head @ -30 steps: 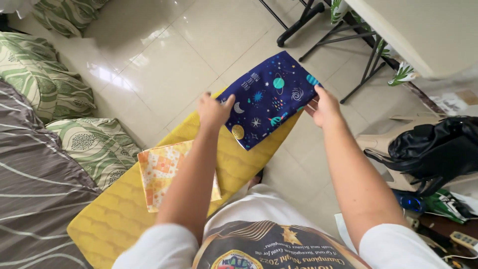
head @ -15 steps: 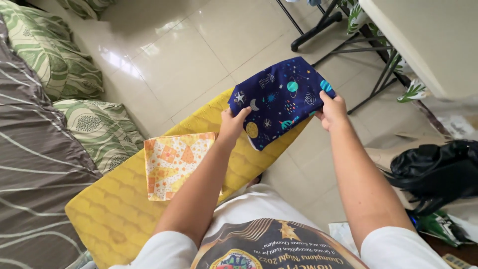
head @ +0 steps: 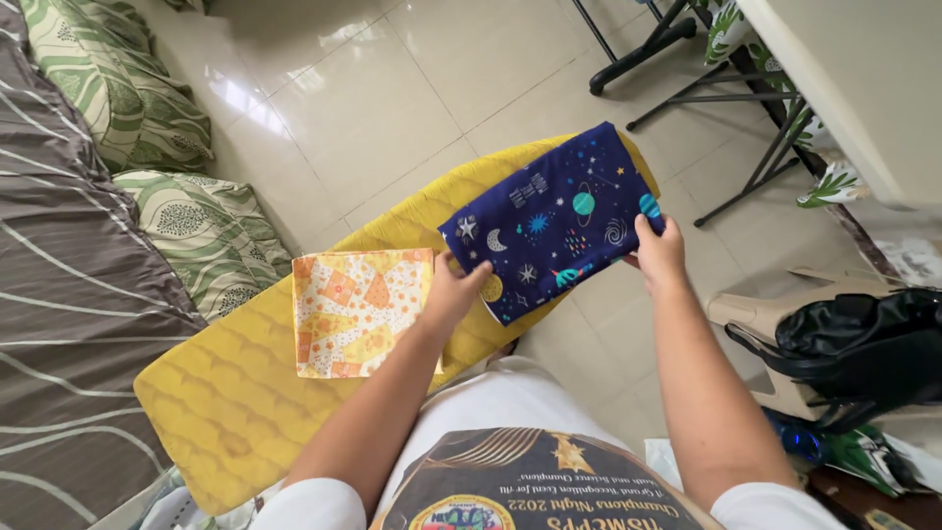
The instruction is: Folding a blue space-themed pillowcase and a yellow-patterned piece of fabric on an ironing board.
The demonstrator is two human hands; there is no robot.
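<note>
A folded dark blue cloth (head: pixel 554 216) printed with planets and stars lies over the far end of a yellow ironing board (head: pixel 235 393). My left hand (head: pixel 453 288) grips its near left corner. My right hand (head: pixel 659 251) pinches its near right edge. A folded orange and yellow patterned cloth (head: pixel 360 308) lies flat on the board, just left of my left forearm.
Green leaf-print pillows (head: pixel 201 231) and a grey striped bedcover (head: pixel 69 314) sit at the left. A white table (head: pixel 863 88) with black metal legs stands at the top right. A black bag (head: pixel 863 344) rests on a beige chair at the right. Pale floor tiles lie beyond the board.
Both hands have brought the blue cloth down and toward me, from held up in the air to lying flatter on the board's end. The orange cloth has stayed put.
</note>
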